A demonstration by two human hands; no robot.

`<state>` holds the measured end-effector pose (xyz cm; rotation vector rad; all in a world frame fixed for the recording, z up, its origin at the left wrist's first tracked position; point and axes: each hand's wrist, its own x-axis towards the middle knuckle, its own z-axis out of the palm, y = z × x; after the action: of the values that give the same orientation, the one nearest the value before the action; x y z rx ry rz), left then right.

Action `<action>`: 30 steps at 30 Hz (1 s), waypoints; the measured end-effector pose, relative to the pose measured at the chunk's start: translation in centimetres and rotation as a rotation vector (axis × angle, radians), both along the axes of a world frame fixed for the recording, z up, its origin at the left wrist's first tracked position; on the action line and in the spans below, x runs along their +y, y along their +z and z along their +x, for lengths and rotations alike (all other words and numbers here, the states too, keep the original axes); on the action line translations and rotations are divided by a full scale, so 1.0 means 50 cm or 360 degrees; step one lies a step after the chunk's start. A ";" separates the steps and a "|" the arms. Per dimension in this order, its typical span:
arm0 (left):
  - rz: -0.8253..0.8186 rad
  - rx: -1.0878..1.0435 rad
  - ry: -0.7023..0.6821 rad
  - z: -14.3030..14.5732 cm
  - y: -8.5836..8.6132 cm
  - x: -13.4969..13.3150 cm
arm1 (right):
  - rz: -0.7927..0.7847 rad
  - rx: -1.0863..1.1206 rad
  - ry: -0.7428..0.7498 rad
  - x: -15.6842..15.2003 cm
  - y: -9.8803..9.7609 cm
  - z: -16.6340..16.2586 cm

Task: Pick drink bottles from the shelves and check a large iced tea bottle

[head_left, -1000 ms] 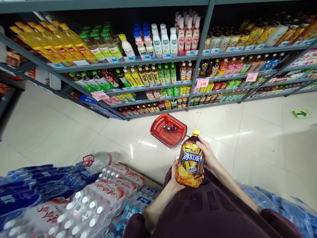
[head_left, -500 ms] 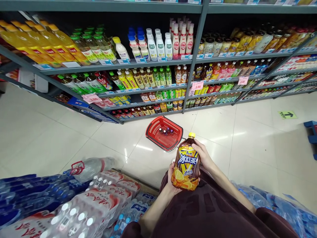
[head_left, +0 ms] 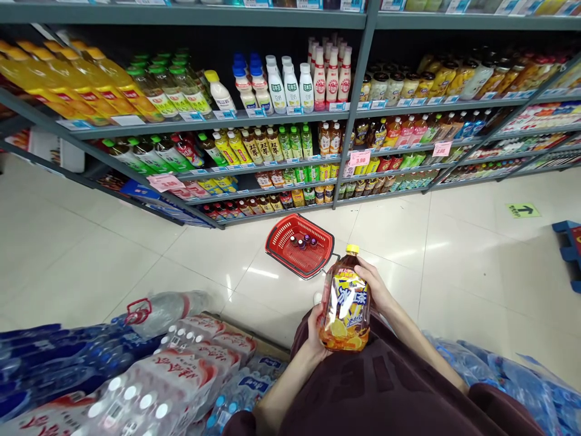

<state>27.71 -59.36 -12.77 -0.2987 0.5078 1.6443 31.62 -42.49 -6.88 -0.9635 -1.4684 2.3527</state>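
Note:
A large iced-tea bottle (head_left: pixel 345 301) with a yellow cap and a yellow-and-blue label is held upright in front of my body. My left hand (head_left: pixel 315 330) cups its lower left side and base, fingers wrapped round it. My right hand (head_left: pixel 373 284) grips its upper right shoulder near the neck. Beyond the bottle a red shopping basket (head_left: pixel 285 237) lies on the floor with a few small dark-capped bottles inside.
Long shelves (head_left: pixel 218 118) full of drinks run across the far side of the aisle. Shrink-wrapped packs of water bottles (head_left: pixel 149 375) are stacked at my lower left, more blue-wrapped packs (head_left: pixel 517 375) at my lower right. A green floor arrow (head_left: pixel 523 210) lies to the right, a blue pallet (head_left: pixel 569 239) at the edge.
The bottle has been turned a little in my hands, so its label now faces more to the right. The view has shifted slightly, with the basket sitting further left in frame.

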 end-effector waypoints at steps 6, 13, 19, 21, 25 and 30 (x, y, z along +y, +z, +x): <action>-0.0381 0.0294 -0.0004 0.008 0.036 0.014 | 0.0170 0.0008 0.0016 0.004 0.019 0.004; -0.0583 0.1523 -0.0368 -0.016 0.085 0.022 | 0.0193 -0.0186 0.0096 0.025 0.000 0.011; -0.0877 0.1987 -0.0591 -0.008 0.096 0.023 | -0.0410 -0.0057 -0.0239 0.040 -0.011 0.004; -0.0914 0.2058 -0.0607 -0.005 0.101 0.021 | -0.0588 0.0079 -0.0301 0.048 -0.023 0.008; -0.0839 0.2177 -0.0536 -0.006 0.115 0.005 | -0.0899 0.0358 -0.0562 0.053 -0.080 0.031; -0.0642 0.2267 -0.0414 -0.007 0.129 0.000 | -0.1211 0.0772 -0.0713 0.023 -0.169 0.063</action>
<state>27.34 -59.36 -6.35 0.7124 1.8487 1.2609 34.76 -41.35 -15.34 -0.6640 -0.1389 2.5312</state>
